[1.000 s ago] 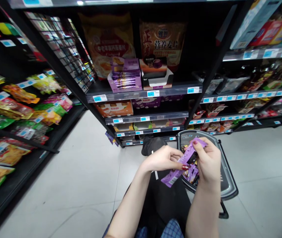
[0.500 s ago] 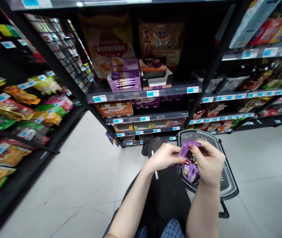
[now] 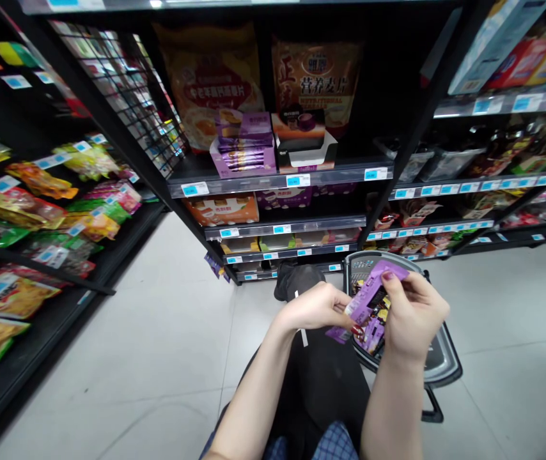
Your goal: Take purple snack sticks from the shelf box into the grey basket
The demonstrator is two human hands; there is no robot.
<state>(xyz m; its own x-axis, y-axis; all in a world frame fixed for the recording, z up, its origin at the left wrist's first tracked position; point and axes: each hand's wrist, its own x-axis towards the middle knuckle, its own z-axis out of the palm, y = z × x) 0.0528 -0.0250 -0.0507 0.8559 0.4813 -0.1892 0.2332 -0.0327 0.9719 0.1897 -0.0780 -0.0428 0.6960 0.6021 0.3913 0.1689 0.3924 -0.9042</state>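
Observation:
A narrow purple sachet (image 3: 366,295) is stretched slantwise between my hands, above the basket. My left hand (image 3: 318,306) pinches its lower part between thumb and fingers. The upper end is gripped by my right hand (image 3: 410,313), thumb on top and fingers curled behind. Beneath them, a grey and black shopping basket (image 3: 438,358) stands on the floor by my leg. Inside it lie several purple sachets (image 3: 373,335), partly covered by my hands. On the shelf ahead, an opened purple display box (image 3: 247,160) holds similar sachets.
Beside the purple box sits a brown and white display box (image 3: 306,147), with large cereal bags (image 3: 318,83) behind. Lower down are orange cartons (image 3: 225,209). Snack packets fill the rack (image 3: 38,223) at left. My dark-trousered knee (image 3: 321,364) is beneath my left hand.
The sachet was tipped and foreshortened half a second ago; now its printed side shows at length again. My right hand has shifted slightly to the right.

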